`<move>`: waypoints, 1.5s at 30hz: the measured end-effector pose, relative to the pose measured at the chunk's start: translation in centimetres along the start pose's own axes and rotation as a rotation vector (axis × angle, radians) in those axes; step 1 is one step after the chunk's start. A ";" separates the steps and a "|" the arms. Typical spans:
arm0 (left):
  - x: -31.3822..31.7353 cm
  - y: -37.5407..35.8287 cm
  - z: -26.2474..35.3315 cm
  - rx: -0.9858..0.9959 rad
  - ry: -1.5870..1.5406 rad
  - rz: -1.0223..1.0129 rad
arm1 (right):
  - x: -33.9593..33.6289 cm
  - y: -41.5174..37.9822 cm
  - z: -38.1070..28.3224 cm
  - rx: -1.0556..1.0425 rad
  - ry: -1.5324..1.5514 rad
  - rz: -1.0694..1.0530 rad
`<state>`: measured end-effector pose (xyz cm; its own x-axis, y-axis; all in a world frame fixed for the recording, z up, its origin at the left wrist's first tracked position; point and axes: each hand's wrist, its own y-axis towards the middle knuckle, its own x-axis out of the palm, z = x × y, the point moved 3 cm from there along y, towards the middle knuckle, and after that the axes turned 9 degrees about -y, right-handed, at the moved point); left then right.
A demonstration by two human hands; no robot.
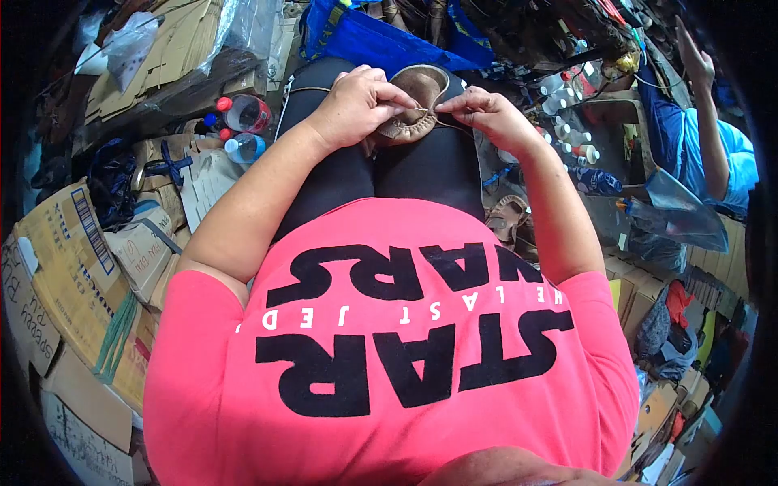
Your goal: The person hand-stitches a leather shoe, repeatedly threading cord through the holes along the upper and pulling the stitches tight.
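A brown leather shoe with a gathered, stitched seam rests on my lap, its opening turned toward the far side. My left hand is closed at the shoe's left edge, thumb and forefinger pinched by the seam. On the other side, my right hand pinches a thin thread close to the same seam. Between the two sets of fingertips is a small pale strand or needle, too fine to tell which. Dark pants cover the legs beneath the shoe.
A blue bag lies beyond my knees. Bottles stand at left, cardboard boxes below them. More small bottles lie at right. A brown woven shoe lies by my right thigh. Another person's arm shows at far right.
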<state>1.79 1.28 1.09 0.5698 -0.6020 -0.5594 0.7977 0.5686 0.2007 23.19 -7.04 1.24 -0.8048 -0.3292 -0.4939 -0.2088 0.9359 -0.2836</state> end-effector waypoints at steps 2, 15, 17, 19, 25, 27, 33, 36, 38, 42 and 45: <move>0.0 0.0 0.0 -0.001 -0.009 -0.001 | 0.0 0.1 0.1 0.005 0.043 0.003; 0.3 -0.1 0.0 0.004 0.059 -0.006 | -0.5 0.5 -0.6 0.017 -0.086 -0.001; 0.3 -0.1 -0.1 0.008 0.054 -0.002 | -0.5 0.6 -0.5 0.003 -0.081 -0.013; 0.3 -0.1 -0.1 0.014 0.060 0.002 | -0.5 0.6 -0.4 -0.030 -0.070 0.003; 0.3 -0.1 -0.2 0.025 0.066 0.001 | -0.4 0.8 0.3 -0.068 -0.011 0.007; 0.3 -0.2 -0.1 0.030 0.067 0.005 | -0.4 0.8 0.4 -0.073 0.013 0.005; 0.4 -0.1 0.0 0.048 0.053 0.017 | -0.4 0.5 -0.4 -0.027 -0.004 -0.014; 0.7 -0.1 0.3 0.098 0.057 0.048 | -0.3 0.5 -0.3 -0.018 -0.010 -0.014; 0.8 0.1 0.4 0.115 0.069 0.060 | -0.3 0.5 0.2 -0.034 -0.007 -0.003; 1.3 0.7 -0.1 0.101 -0.015 0.026 | -0.2 0.6 -0.1 -0.035 0.030 -0.017; 1.3 1.8 -0.7 0.087 -0.084 -0.029 | -0.3 0.8 -0.1 -0.028 0.002 -0.028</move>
<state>3.84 1.92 0.18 0.5579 -0.6642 -0.4975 0.8261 0.5016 0.2567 23.25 -6.20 1.22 -0.7997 -0.3551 -0.4842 -0.2465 0.9295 -0.2745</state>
